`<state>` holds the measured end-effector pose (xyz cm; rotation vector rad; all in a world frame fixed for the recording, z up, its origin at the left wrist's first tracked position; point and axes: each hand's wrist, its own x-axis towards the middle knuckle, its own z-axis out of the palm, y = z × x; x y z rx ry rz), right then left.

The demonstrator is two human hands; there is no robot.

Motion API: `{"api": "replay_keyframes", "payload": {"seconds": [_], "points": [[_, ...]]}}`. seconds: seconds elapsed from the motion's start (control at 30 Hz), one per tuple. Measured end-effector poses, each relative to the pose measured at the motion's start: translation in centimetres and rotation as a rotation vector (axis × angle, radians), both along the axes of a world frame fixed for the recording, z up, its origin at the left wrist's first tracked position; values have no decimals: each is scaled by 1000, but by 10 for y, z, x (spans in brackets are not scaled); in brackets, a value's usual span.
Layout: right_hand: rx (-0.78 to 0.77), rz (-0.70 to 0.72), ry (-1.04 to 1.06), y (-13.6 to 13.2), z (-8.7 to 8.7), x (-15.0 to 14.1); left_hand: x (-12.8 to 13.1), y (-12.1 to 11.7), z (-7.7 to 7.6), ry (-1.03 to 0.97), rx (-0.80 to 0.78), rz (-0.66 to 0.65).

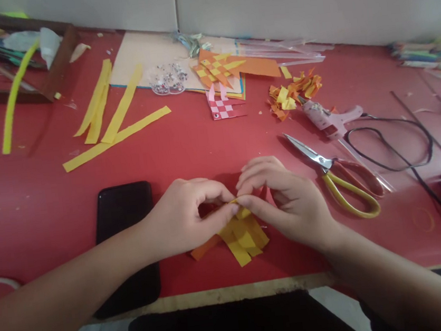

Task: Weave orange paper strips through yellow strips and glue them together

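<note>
Close to the table's front edge, a small weave of yellow and orange paper strips (243,240) sits between my two hands. My left hand (193,208) pinches its upper edge between thumb and forefinger. From the other side, my right hand (284,201) grips the same edge, its thumb tip almost meeting the left one. Loose strip ends fan out below the fingers toward me. The upper part of the weave is hidden by my fingertips. Under my left forearm lies a black phone (124,213).
Right of my hands are scissors (323,161), a pink glue gun (332,120) with its black cord and orange paper scraps (294,93). Yellow strips (118,140) lie at the left, near a wooden tray (60,56). Farther back are a red checkered paper fish (221,106), an orange one (215,70) and googly eyes (169,79).
</note>
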<state>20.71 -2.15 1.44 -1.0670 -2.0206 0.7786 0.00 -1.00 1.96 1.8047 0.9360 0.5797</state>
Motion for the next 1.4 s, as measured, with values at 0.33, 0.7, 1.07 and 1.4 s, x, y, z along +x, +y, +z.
{"api": "replay_keyframes", "payload": {"seconds": [0.33,0.7,1.07,1.4], "points": [[395,-222,-203,0,0,-1,-1,7,1,-271,-366,312],[231,-136,-120,-1,0,-2,0,5,-3,-310,-475,213],[-113,-69,-73,2,-1,2,-1,6,-3,-179,-436,190],[191,-175,-86,0,-4,0,0,10,-1,-259,-505,301]]}}
